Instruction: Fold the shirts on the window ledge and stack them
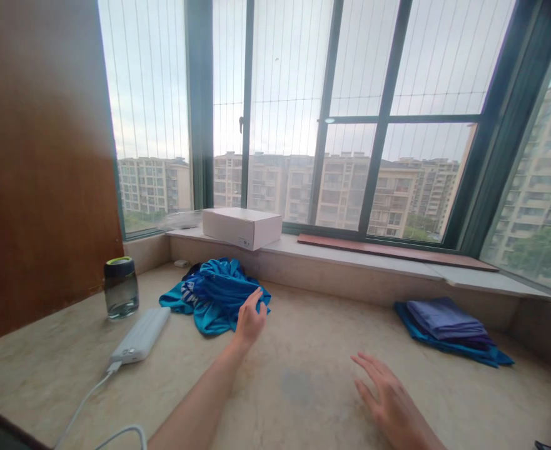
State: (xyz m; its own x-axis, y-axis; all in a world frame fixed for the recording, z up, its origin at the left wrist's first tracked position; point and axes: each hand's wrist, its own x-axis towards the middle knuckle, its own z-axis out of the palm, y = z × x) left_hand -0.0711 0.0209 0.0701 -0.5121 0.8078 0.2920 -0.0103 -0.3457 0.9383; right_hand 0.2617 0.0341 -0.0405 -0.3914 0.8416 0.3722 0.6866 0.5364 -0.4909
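A crumpled heap of shiny blue clothing [228, 290] with some white print lies on the stone-like surface, left of the middle. My left hand [251, 317] reaches to its right edge with fingers stretched forward and thumb apart. The fingertips overlap the fabric, and whether they touch it I cannot tell. Over bare surface at the lower right is my right hand [385, 392], fingers spread and holding nothing. Farther right sits a flat folded stack of clothes [448, 322], purple on top with blue beneath.
On the left stand a clear bottle [121, 290] with a dark lid and a white power bank [141, 337] with a cable [87, 394]. A white box [242, 228] and a reddish board [392, 251] rest on the ledge below the windows. A brown wooden panel [40, 156] bounds the left side.
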